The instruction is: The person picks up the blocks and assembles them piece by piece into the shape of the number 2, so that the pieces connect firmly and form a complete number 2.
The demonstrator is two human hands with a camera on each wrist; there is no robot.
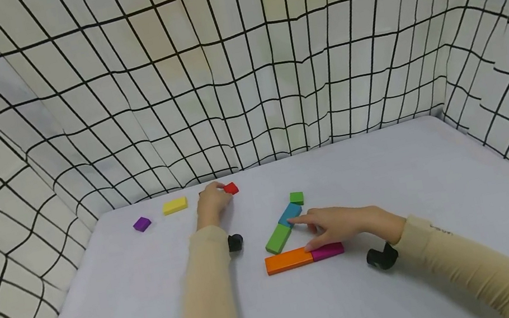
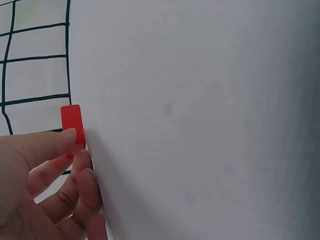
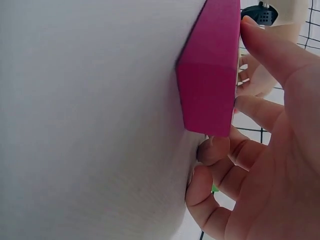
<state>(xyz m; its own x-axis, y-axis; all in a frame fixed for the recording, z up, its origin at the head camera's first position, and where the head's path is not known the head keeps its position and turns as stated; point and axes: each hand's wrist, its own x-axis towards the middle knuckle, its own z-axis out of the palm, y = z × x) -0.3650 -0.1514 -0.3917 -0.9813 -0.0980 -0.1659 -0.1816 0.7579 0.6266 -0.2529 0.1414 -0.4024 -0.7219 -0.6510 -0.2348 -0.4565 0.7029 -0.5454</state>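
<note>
At the table's back edge, my left hand [image 1: 213,203] pinches a small red block [image 2: 73,120] between thumb and fingers. My right hand [image 1: 337,224] lies over the block arrangement, its index finger stretched to a blue block [image 1: 290,213]. Its thumb rests where an orange block [image 1: 289,260] meets a magenta block [image 1: 328,251], end to end in a row. The right hand's other fingers are bent beneath the palm. A long green block [image 1: 278,239] and a small green block [image 1: 296,198] adjoin the blue one, forming a slanted line above the orange block.
Left of the left hand, a yellow block [image 1: 175,206] and a purple block [image 1: 142,224] lie on the white table [image 1: 122,307]. A white backdrop with black netting [image 1: 240,79] rises behind and at both sides. Black wrist cameras [image 1: 382,257] sit under the sleeves' cuffs.
</note>
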